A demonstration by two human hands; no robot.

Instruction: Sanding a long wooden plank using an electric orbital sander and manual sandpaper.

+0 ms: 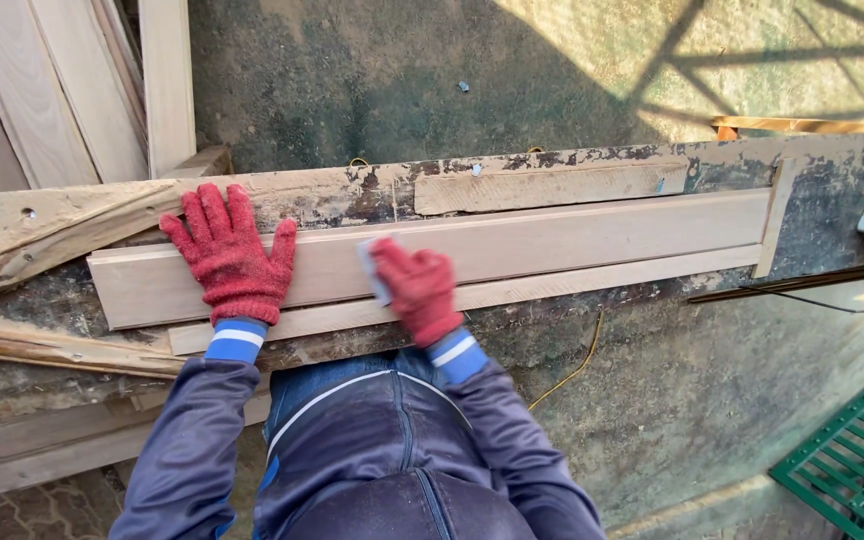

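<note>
We see the left hand, in a red glove, lying flat with fingers spread on a long pale board that rests along the worn worktop. The right hand's grip is closed around a small grey pad pressed to the board.

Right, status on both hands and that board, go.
Left hand flat on the pale board, fingers spread. Right hand closed on a small grey pad, pressed to the board. Nothing lying across the board.
</note>
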